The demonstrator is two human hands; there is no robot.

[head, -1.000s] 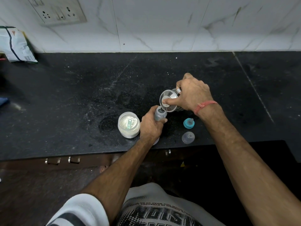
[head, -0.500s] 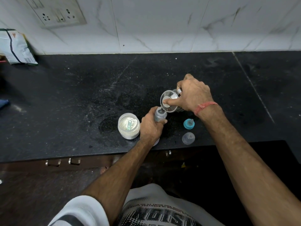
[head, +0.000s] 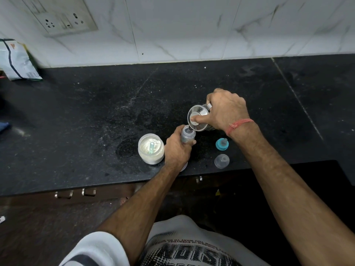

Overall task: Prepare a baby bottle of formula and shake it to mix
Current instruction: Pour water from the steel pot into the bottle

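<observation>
- Translucent grey plastic, the small baby bottle (head: 187,134) stands open-mouthed near the counter's front edge, held upright so its narrow neck sits right under the pouring lip.
- The left hand (head: 177,149) is wrapped around the bottle's body from about 7 o'clock, I'd judge to steady it against a knock from the vessel above.
- At the bottle's 1 o'clock, the shiny steel tumbler (head: 198,118) is tipped toward it, rim just over the bottle mouth; a thin stream seems to run between them, though it is hard to be sure.
- The right hand (head: 225,110) clasps the tumbler from behind, thumb laid across its open face, likely to control the tilt.
- At the bottle's 9 o'clock, just beside the left hand, the round clear jar of white powder (head: 151,148) sits uncapped with a pale green scoop (head: 151,147) lying in it, handy for dosing.
- At 3 o'clock the teal screw ring with its teat (head: 222,144), and at 4 o'clock the clear domed cap (head: 221,161), wait apart on the black speckled stone counter (head: 76,121), within reach for closing before shaking.
</observation>
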